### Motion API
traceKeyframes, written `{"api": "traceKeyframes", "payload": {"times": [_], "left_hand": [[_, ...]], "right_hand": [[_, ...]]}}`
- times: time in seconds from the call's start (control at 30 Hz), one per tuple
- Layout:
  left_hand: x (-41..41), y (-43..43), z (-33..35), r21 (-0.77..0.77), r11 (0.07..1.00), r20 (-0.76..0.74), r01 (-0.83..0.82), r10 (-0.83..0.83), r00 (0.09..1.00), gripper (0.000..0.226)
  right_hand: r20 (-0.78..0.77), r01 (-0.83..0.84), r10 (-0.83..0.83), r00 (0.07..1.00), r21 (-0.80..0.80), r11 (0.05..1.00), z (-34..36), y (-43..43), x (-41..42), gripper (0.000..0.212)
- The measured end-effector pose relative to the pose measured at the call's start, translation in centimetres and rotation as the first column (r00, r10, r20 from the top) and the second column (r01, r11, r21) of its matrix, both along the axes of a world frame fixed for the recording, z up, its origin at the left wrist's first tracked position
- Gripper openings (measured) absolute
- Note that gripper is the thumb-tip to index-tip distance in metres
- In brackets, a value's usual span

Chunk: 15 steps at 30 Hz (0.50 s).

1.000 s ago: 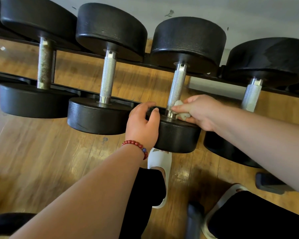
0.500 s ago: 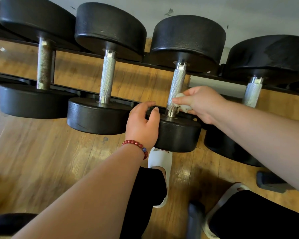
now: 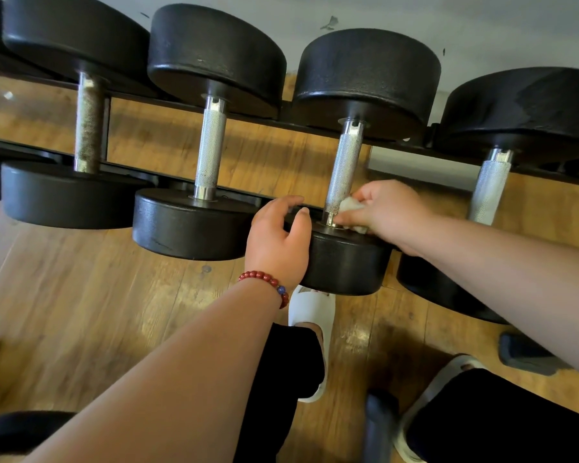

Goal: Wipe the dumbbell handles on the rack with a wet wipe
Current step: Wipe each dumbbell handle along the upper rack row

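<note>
2 hands busy: left hand (image 3: 278, 243) grips dumbbell head (image 3: 346, 262), probably to steady it; right hand (image 3: 386, 208) pinches wet wipe (image 3: 348, 208) against handle (image 3: 343, 168).

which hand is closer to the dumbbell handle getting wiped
Right. The right hand pinches the wet wipe against the lower end of that handle; the left hand holds the near weight head just left of it, not touching the handle.

Bright, even light all round; a glossy glare on the wooden floor (image 3: 358, 342) beside the white slipper (image 3: 315, 309); soft shadows under the dumbbells (image 3: 365, 71); straight lines bow at the edges; bottom corners blurred.
</note>
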<state>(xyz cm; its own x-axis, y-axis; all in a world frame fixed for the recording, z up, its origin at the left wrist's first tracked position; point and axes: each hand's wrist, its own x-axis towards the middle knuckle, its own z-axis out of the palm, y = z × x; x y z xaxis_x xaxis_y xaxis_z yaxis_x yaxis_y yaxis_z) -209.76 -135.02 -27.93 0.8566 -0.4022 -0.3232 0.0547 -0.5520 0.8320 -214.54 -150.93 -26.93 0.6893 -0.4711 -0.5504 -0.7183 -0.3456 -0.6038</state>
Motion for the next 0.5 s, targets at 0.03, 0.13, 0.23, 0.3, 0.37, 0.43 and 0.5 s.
{"api": "traceKeyframes", "payload": {"times": [0.03,0.13,0.23,0.3,0.37,0.43,0.5], "left_hand": [[0.0,0.0,0.0,-0.003,1.0,-0.001,-0.001,0.001,1.0,0.028],[0.2,0.1,-0.1,-0.011,1.0,-0.002,-0.007,0.007,1.0,0.028],[0.0,0.1,0.0,-0.016,1.0,-0.003,-0.005,0.005,1.0,0.027],[0.0,0.0,-0.1,-0.016,1.0,0.0,-0.006,0.006,1.0,0.027],[0.1,0.0,-0.1,-0.016,1.0,-0.008,-0.003,0.003,1.0,0.027],[0.2,-0.1,0.1,-0.004,1.0,-0.004,0.019,-0.019,1.0,0.028],[0.3,-0.3,0.6,0.016,0.999,0.0,0.047,-0.047,0.999,0.032]], "right_hand": [[0.003,0.004,-0.004,1.0,0.01,1.0,0.2,-0.4,0.2,0.031],[0.07,0.132,-0.14,0.988,0.1,0.986,0.3,-0.6,0.6,0.028],[0.121,0.252,-0.274,0.954,0.169,0.953,0.1,0.8,-0.4,0.029],[0.129,0.262,-0.289,0.948,0.194,0.945,0.3,1.1,-1.2,0.029],[0.123,0.271,-0.314,0.941,0.278,0.922,1.0,0.7,-1.9,0.03],[0.152,0.297,-0.389,0.909,0.417,0.859,1.7,0.3,-2.3,0.029],[0.199,0.305,-0.488,0.85,0.569,0.764,2.4,0.4,-2.2,0.023]]}}
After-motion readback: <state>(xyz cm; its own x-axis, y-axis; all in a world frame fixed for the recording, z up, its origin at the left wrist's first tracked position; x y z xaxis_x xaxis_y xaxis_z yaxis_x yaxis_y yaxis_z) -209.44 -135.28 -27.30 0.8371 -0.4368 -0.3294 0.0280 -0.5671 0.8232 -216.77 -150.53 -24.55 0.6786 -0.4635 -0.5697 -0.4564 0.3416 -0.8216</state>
